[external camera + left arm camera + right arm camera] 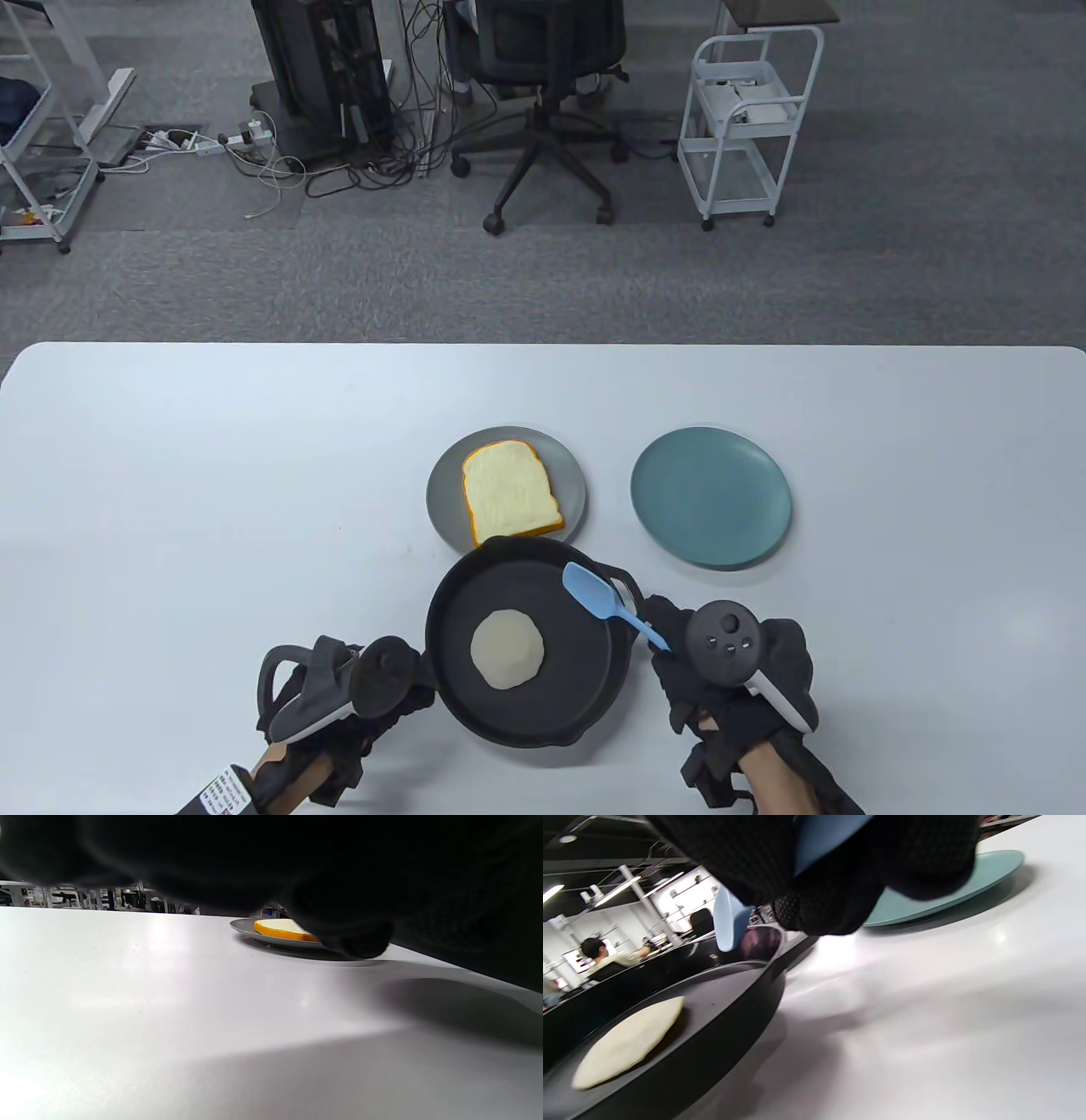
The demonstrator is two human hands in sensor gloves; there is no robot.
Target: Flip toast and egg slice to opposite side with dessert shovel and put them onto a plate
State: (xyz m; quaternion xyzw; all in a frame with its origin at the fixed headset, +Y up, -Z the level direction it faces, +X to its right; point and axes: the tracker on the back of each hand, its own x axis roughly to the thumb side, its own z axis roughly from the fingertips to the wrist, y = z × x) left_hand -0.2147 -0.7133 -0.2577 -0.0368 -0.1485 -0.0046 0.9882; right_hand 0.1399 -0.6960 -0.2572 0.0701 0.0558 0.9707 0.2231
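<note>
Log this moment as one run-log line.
right hand: holds blue shovel over pan | left hand: at pan's left edge | egg slice: in pan | toast: on grey plate | teal plate: bare

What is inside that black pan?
One pale round egg slice lies flat on the black pan floor. The blue dessert shovel blade hangs over the far rim. The slice's underside is hidden.

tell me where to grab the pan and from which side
Grip the pan at its left rim, coming in from the left. The left hand already sits there, and no long handle shows; the small loop at the far right lies by the spatula.
</note>
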